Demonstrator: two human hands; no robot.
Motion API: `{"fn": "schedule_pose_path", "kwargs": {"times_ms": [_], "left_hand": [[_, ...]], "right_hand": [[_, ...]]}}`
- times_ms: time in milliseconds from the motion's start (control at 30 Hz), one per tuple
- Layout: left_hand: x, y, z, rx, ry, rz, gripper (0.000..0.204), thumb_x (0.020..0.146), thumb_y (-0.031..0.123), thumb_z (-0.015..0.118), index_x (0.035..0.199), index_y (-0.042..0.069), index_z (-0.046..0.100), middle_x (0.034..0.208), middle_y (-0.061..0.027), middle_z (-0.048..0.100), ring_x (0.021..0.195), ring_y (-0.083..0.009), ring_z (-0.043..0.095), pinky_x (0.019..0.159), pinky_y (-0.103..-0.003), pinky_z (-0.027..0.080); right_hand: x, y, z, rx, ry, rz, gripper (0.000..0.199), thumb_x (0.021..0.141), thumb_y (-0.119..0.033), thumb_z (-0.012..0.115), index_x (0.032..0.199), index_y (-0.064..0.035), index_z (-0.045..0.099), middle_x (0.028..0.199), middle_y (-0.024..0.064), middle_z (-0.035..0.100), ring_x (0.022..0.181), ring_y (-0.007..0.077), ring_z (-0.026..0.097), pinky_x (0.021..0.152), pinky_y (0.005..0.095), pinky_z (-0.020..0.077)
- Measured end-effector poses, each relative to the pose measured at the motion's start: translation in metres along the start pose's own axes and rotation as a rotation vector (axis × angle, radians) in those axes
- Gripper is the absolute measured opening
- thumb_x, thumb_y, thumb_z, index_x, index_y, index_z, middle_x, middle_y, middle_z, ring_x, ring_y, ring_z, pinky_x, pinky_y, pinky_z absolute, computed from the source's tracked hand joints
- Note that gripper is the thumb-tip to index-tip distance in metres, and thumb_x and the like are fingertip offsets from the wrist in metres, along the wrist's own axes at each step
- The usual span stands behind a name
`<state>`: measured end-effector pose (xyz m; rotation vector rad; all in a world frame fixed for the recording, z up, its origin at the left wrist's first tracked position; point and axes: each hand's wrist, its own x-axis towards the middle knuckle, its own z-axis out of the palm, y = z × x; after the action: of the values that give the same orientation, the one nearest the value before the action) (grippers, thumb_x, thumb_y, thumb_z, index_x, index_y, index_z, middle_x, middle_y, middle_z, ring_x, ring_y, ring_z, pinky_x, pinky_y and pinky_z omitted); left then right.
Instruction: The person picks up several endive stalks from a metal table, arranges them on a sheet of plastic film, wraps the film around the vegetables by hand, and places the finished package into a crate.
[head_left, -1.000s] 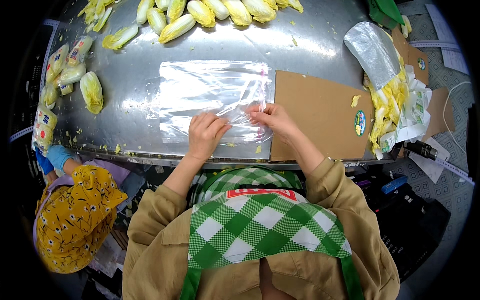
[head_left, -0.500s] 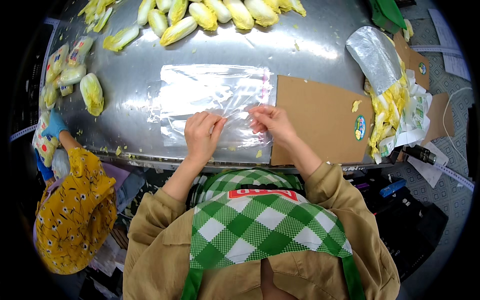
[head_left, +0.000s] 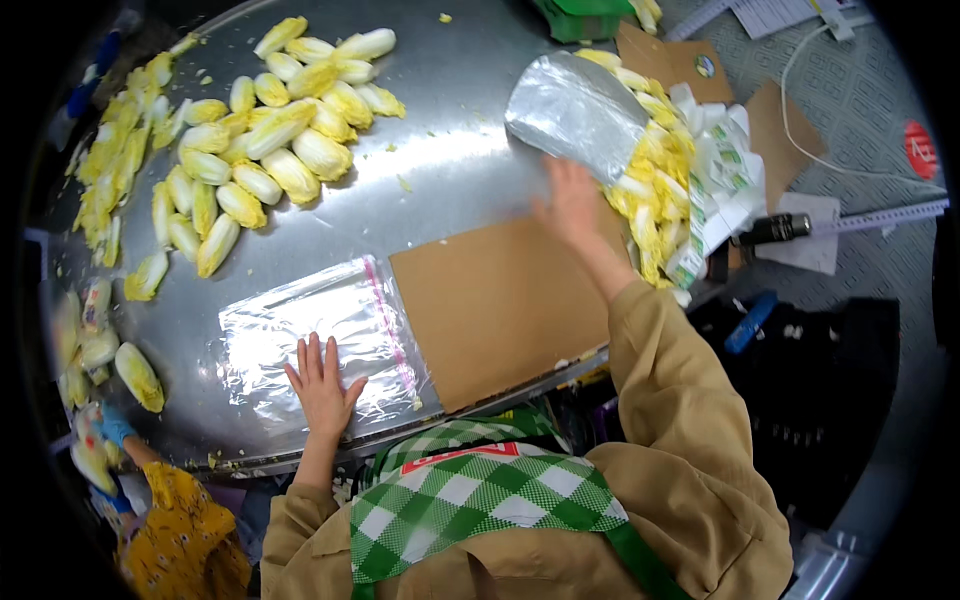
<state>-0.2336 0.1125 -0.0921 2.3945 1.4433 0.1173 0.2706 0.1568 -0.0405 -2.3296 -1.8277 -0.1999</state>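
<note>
Flat on a stack of clear plastic bags (head_left: 290,310) lies my left hand (head_left: 322,390), its fingers spread and nothing held in it. A pink strip runs down the bags' right side. My right hand (head_left: 573,205) reaches over the far edge of a brown cardboard sheet (head_left: 490,310). Motion blurs its fingers, so I cannot tell whether they grip anything. Just beyond them is a silver foil-like sheet (head_left: 575,110), partly over a pile of yellow cabbage leaves (head_left: 655,200).
Small yellow-white cabbages (head_left: 290,175) are heaped at the far left, beside loose leaves (head_left: 125,150). Wrapped cabbages (head_left: 97,345) and a single cabbage (head_left: 138,377) lie near a co-worker's blue-gloved hand (head_left: 115,428). A green bag (head_left: 590,18) sits at the far edge, right of centre.
My view has turned toward the right. Both hands were pinched close together over the bags; now the left is laid flat on them and the right has moved away toward the silver sheet.
</note>
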Motion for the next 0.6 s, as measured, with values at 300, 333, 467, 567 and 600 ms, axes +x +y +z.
{"fn": "schedule_pose_path", "kwargs": {"times_ms": [300, 333, 467, 567, 600], "left_hand": [[0.025, 0.015, -0.054, 0.009, 0.18, -0.158, 0.076, 0.079, 0.034, 0.077, 0.143, 0.009, 0.045, 0.149, -0.0155, 0.039, 0.142, -0.0376, 0.031, 0.112, -0.065, 0.018], [0.038, 0.011, -0.061, -0.004, 0.309, -0.12, 0.072, 0.079, 0.028, 0.077, 0.141, 0.008, 0.047, 0.146, -0.0154, 0.042, 0.14, -0.0377, 0.034, 0.112, -0.063, 0.021], [0.122, -0.02, -0.093, -0.005, 0.577, -0.043, 0.063, 0.078, 0.016, 0.077, 0.135, 0.007, 0.051, 0.135, -0.0149, 0.051, 0.129, -0.0372, 0.044, 0.108, -0.053, 0.033], [0.205, -0.04, -0.111, -0.049, 0.635, 0.021, 0.061, 0.075, 0.01, 0.077, 0.131, 0.007, 0.053, 0.126, -0.0126, 0.054, 0.123, -0.034, 0.048, 0.103, -0.047, 0.038], [0.232, -0.044, -0.115, -0.01, 0.638, 0.03, 0.06, 0.074, 0.009, 0.077, 0.129, 0.008, 0.054, 0.125, -0.0116, 0.055, 0.123, -0.0323, 0.049, 0.103, -0.046, 0.038]], "right_hand": [[0.004, 0.003, -0.065, 0.062, 0.079, -0.583, 0.05, 0.078, -0.004, 0.063, 0.126, -0.0203, 0.063, 0.08, 0.005, 0.053, 0.068, 0.0259, 0.057, 0.057, 0.0404, 0.0438], [-0.027, -0.012, -0.078, 0.103, 0.028, -0.635, 0.059, 0.073, -0.004, 0.065, 0.13, -0.0204, 0.061, 0.077, 0.0044, 0.05, 0.064, 0.0242, 0.054, 0.055, 0.0397, 0.0418], [-0.123, -0.051, -0.099, 0.255, -0.304, -0.796, 0.048, 0.075, -0.011, 0.062, 0.121, -0.0216, 0.066, 0.071, 0.0015, 0.046, 0.058, 0.0183, 0.053, 0.051, 0.0342, 0.0361], [-0.137, -0.071, -0.082, 0.213, -0.5, -0.886, 0.04, 0.082, -0.019, 0.063, 0.121, -0.0186, 0.066, 0.074, 0.0046, 0.052, 0.066, 0.021, 0.06, 0.054, 0.0371, 0.0423], [-0.13, -0.078, -0.078, 0.182, -0.552, -0.923, 0.039, 0.083, -0.023, 0.064, 0.122, -0.0175, 0.066, 0.076, 0.0059, 0.056, 0.069, 0.0225, 0.063, 0.056, 0.0387, 0.0452]]}}
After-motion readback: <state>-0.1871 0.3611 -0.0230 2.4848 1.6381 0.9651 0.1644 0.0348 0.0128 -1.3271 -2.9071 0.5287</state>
